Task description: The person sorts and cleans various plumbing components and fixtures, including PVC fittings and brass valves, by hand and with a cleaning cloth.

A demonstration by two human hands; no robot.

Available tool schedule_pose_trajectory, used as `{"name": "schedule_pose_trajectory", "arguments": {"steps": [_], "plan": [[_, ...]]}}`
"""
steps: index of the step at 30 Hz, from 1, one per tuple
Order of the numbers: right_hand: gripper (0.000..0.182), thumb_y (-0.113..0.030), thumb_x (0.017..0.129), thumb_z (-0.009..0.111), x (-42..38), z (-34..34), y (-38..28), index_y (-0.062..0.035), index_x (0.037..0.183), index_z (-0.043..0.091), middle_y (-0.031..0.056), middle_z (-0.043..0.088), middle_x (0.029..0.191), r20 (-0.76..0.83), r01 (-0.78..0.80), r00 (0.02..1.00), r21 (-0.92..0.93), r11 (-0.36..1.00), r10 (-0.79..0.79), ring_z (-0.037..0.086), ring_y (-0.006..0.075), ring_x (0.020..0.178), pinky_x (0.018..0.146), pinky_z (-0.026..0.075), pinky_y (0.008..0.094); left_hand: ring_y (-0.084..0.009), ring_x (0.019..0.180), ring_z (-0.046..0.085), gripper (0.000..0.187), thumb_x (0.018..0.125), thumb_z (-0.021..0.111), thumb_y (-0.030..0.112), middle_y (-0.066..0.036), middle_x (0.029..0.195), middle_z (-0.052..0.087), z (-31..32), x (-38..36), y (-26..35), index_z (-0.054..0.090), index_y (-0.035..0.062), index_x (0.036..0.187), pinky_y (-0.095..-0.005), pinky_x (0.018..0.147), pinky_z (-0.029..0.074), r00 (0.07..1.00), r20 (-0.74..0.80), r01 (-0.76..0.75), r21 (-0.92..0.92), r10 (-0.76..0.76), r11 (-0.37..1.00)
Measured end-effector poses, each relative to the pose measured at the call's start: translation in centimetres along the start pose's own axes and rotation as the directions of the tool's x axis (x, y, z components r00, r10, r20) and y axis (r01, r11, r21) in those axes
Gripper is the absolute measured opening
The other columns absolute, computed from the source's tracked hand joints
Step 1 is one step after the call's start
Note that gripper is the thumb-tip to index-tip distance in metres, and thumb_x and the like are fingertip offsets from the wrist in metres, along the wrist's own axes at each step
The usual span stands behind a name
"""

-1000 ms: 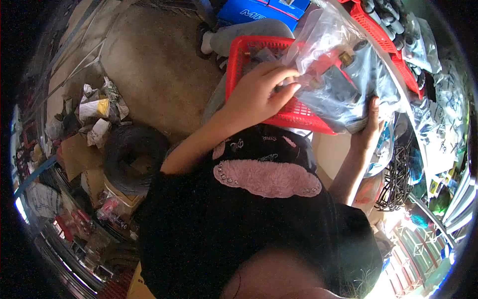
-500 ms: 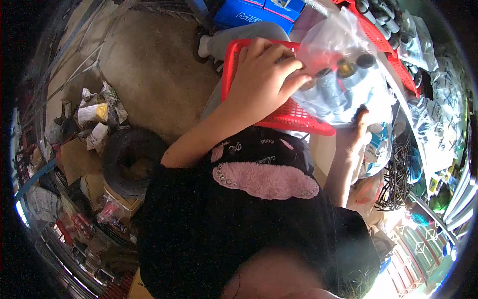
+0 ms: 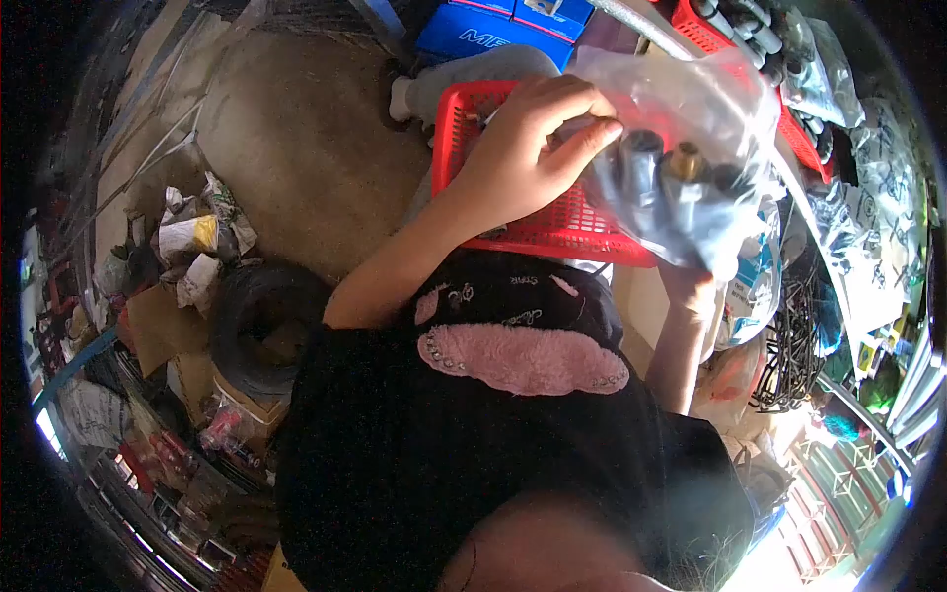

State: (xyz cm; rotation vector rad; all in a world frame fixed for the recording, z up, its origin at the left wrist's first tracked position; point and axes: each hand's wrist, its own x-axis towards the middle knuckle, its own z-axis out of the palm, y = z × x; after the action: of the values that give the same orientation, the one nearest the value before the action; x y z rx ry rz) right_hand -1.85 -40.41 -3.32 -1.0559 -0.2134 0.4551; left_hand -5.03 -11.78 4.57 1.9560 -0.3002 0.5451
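Observation:
A clear plastic bag hangs over the right part of a red plastic basket at my lap. Inside it are several dark and grey cylindrical fittings, one with a brass-coloured end. My left hand reaches across the basket, fingers curled and thumb tip close to them at the bag's left edge, pinching it. Beneath the bag, my right hand grips its lower part; the bag hides most of those fingers. Some small items in the basket are mostly covered by my left hand.
Blue boxes stand beyond the basket. More red baskets and bagged parts lie at upper right. Black metal hooks or rods hang at right. A black coil and crumpled wrappers are at left on the floor.
The bag has tilted and its fittings have shifted lower. My right hand has moved down and left under it, while my left fingers have drawn closer to the thumb.

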Motion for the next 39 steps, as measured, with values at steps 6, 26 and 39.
{"name": "schedule_pose_trajectory", "arguments": {"steps": [6, 26, 39], "plan": [[0.085, -0.064, 0.088, 0.047, 1.9, 0.7, -4.7, -0.0004, 0.143, 0.035, 0.0167, 0.043, 0.142, -0.025, -0.087, 0.996, 0.119, 0.989, 0.090, 0.044, 0.0291, 0.128, 0.106, 0.036, 0.0464, -0.0204, 0.086, 0.061, 0.004, 0.088, 0.064, 0.004, -0.006, 0.087, 0.064, 0.5, 0.5, 0.9, 0.063, 0.0009, 0.089, -0.0304, 0.082, 0.044, 0.995, -0.054, -0.093, -0.116, 0.087, 0.989], [0.025, -0.014, 0.091, 0.060, 11.7, 10.4, -11.2, 0.0021, 0.111, 0.058, 0.0013, 0.059, 0.084, 0.314, 0.079, 0.899, -0.802, 0.593, 0.305, 0.052, 0.0059, 0.072, 0.062, 0.043, 0.0222, -0.0299, 0.097, 0.054, 0.019, 0.082, 0.067, 0.013, -0.007, 0.098, 0.062, 2.3, 0.6, 2.3, 0.063, 0.0076, 0.100, -0.0419, 0.089, 0.041, 0.987, 0.068, -0.159, 0.355, 0.144, 0.921], [0.018, -0.012, 0.090, 0.059, 11.0, 8.4, -10.0, -0.0008, 0.103, 0.062, -0.0006, 0.059, 0.078, 0.022, -0.062, 0.995, -0.628, 0.776, 0.097, 0.051, 0.0042, 0.067, 0.057, 0.039, 0.0203, -0.0251, 0.097, 0.052, 0.011, 0.084, 0.066, 0.017, -0.004, 0.094, 0.059, 0.7, -0.2, 3.2, 0.062, 0.0081, 0.089, -0.0364, 0.084, 0.041, 0.932, 0.265, -0.265, 0.028, 0.249, 0.964]]}}
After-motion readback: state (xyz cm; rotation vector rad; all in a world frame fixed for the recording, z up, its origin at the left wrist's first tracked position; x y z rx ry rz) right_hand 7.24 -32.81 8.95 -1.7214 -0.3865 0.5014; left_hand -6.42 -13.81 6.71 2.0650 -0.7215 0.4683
